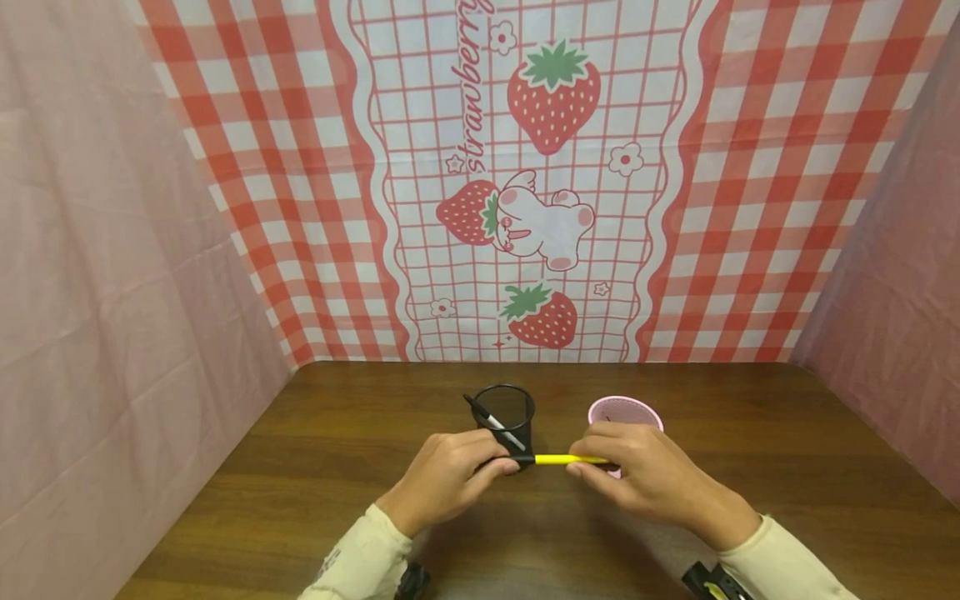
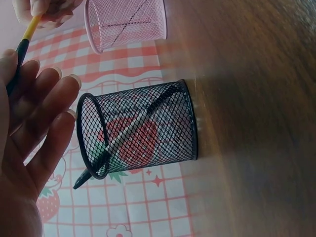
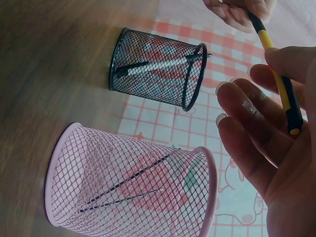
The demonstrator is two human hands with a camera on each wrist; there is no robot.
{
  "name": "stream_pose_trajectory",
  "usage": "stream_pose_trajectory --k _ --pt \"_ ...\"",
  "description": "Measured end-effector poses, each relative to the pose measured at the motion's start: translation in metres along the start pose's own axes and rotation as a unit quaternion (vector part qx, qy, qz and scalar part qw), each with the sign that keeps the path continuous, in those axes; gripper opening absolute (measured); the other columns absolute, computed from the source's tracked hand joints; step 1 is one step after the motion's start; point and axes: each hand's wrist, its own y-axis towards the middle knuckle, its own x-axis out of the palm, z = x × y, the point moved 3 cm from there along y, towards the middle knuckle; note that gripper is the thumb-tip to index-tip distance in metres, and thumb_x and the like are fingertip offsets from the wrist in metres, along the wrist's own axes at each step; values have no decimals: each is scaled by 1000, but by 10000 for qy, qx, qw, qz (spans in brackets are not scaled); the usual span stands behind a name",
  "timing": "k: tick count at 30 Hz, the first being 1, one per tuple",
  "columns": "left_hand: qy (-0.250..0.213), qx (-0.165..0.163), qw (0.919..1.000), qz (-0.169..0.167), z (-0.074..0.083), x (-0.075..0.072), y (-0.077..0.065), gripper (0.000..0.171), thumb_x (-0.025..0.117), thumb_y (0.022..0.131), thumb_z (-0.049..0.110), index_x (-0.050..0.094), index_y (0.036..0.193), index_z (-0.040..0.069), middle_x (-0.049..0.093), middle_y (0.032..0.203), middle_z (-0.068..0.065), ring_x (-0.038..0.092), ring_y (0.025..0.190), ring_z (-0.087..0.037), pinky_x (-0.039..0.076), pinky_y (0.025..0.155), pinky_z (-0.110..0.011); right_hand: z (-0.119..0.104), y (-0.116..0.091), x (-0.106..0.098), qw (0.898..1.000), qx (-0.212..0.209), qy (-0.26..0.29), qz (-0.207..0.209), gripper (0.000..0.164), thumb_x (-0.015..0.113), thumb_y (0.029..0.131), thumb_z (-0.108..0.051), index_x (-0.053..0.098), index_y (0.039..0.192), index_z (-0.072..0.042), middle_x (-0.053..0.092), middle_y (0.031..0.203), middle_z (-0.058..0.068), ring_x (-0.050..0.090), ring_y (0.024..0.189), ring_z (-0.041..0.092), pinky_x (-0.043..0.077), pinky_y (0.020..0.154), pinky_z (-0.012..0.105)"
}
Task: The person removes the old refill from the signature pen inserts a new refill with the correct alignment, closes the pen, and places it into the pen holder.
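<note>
Both hands hold a yellow-and-black pen (image 1: 555,459) level between them, above the table. My left hand (image 1: 453,471) pinches its black end between thumb and fingers. At the yellow part, my right hand (image 1: 641,475) grips it with the thumb; its black tip crosses the right palm in the right wrist view. Behind the left hand stands a black mesh pen cup (image 2: 163,148), with a white-and-black pen (image 1: 495,423) leaning inside and poking over the rim. A pink mesh pen cup (image 3: 69,182), partly hidden by the right hand in the head view, holds two thin dark sticks (image 3: 128,181).
Both cups stand upright on a brown wooden table (image 1: 360,417). A red-and-white strawberry cloth (image 1: 540,208) hangs behind it. Pink cloth walls (image 1: 135,292) close off the left and right sides.
</note>
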Motion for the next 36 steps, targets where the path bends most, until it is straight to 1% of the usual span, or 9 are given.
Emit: stream_pose_trajectory --k 7,11,15,23,27,31,33,36 --pt "-2 -88 9999 -139 0 0 0 19 59 103 31 66 89 21 57 79 15 44 62 5 39 55 -10 0 0 1 9999 -106 80 69 8 78 88 -22 73 93 -24 62 90 -18 58 77 -2 50 68 19" --pt "-106 -180 9995 -222 -1 1 0 19 57 104 31 67 91 21 61 81 14 45 64 4 41 56 -11 0 0 1 9998 -146 106 88 7 78 88 -22 73 93 -24 62 90 -18 58 77 -2 50 68 19" --pt "-219 -236 9990 -296 -2 2 -1 21 55 105 31 68 92 20 63 83 13 47 65 4 43 58 -12 0 0 2 9999 -93 77 50 7 78 88 -23 73 93 -25 62 89 -19 57 77 -3 50 69 20" --pt "-158 -185 9993 -292 -3 2 -1 21 55 105 31 68 92 21 65 85 13 50 68 5 46 59 -12 0 0 2 9999 -123 82 39 8 79 87 -22 73 92 -24 61 89 -19 59 75 0 50 68 20" --pt "-225 -262 9990 -271 -3 1 -1 18 59 102 33 69 96 20 64 87 14 50 68 6 45 60 -11 0 0 2 10000 -43 84 -19 8 79 87 -23 73 93 -25 61 89 -19 59 75 0 50 68 21" --pt "-358 -364 9984 -233 -1 2 -1 16 70 96 33 70 102 18 67 90 12 52 68 6 44 60 -9 0 1 2 9999 1 99 -55 8 78 88 -23 73 93 -25 61 89 -20 58 76 -1 49 68 20" --pt "-406 -352 9983 -213 1 3 0 19 76 92 29 70 103 15 69 92 9 56 70 5 45 62 -8 0 1 2 9999 -19 93 -43 8 78 88 -24 73 93 -26 61 89 -20 57 76 -2 49 68 19" --pt "-379 -310 9986 -215 4 5 2 24 80 88 24 68 105 13 71 95 5 63 76 1 50 67 -10 -1 1 2 9999 -75 99 -15 7 78 88 -23 73 93 -25 61 89 -20 56 76 -4 49 68 19"
